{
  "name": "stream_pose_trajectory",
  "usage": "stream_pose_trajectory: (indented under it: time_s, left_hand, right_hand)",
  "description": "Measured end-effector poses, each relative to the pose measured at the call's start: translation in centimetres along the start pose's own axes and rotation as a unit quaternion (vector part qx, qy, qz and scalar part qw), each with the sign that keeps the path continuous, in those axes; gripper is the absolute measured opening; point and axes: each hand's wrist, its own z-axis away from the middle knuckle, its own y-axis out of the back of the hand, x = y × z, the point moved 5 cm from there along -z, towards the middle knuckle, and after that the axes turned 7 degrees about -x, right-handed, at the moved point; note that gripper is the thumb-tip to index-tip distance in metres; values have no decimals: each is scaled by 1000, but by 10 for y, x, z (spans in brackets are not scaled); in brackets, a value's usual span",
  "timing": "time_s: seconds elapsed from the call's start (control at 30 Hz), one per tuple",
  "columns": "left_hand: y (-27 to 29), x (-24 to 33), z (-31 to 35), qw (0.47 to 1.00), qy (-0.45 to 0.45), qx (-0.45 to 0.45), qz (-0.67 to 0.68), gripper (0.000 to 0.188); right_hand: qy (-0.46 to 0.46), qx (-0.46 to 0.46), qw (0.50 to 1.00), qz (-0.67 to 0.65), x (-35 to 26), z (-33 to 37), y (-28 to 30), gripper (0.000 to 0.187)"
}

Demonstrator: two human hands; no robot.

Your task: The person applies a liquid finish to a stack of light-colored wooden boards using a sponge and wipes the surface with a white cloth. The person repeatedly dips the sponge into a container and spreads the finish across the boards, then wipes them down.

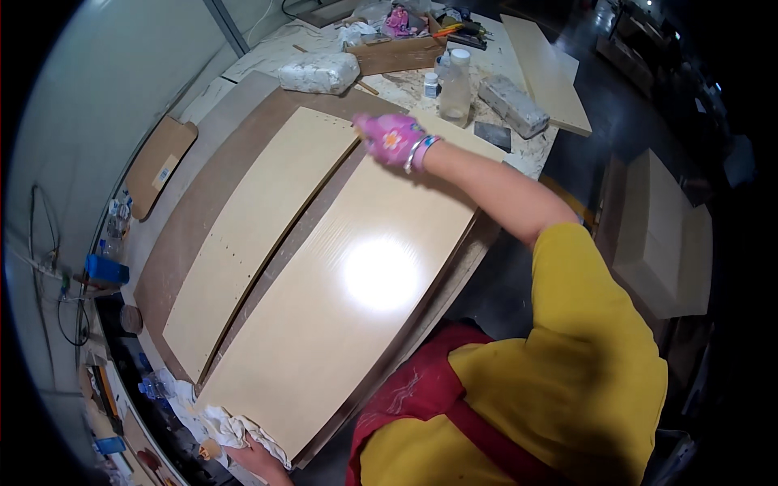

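Observation:
My right hand (393,139), in a pink flowered glove with bracelets at the wrist, is at the far end of the panels. Its fingers are curled together at the corner of the narrow panel; what they hold, if anything, is blurred. My left hand (261,463), bare, is at the near left corner of the wide panel, with its fingers in a crumpled white cloth (235,423). The wide pale wood panel (324,324) has a glossy glare. Beside it lies the narrow pale panel (259,202) with small dark holes, a dark gap between them.
Both panels lie on a brown board (190,235). Behind are a wrapped white block (318,74), a clear bottle (455,93), a grey-white block (514,106) and a wooden box (397,55) of odds and ends. A brown board (160,166) leans on the left; cartons (660,235) stand right.

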Motion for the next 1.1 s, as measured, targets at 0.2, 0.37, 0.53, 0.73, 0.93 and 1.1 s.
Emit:
stream_pose_trajectory:
  time_s: [0.2, 0.37, 0.53, 0.73, 0.93, 1.1]
  left_hand:
    - [-4, 4, -5, 999, 29, 18, -38, 45]
    - [-13, 5, -25, 999, 26, 21, -3, 45]
    - [-85, 155, -40, 978, -37, -131, 159, 45]
    - [-200, 480, 25, 795, -551, -236, 93, 40]
    - [-298, 595, 3, 808, -536, -243, 26, 35]
    - [-304, 457, -160, 916, -361, -127, -122, 17]
  right_hand:
    - [-44, 73, 991, 102, 115, -23, 28, 28]
    - [-99, 279, 955, 1, 200, -3, 46, 38]
    - [-54, 230, 711, -662, 150, 60, 56, 27]
    - [-43, 296, 489, -819, 142, 129, 21, 21]
    - [-109, 320, 880, -333, 201, 147, -4, 27]
    - [-37, 137, 559, -817, 282, 117, -57, 30]
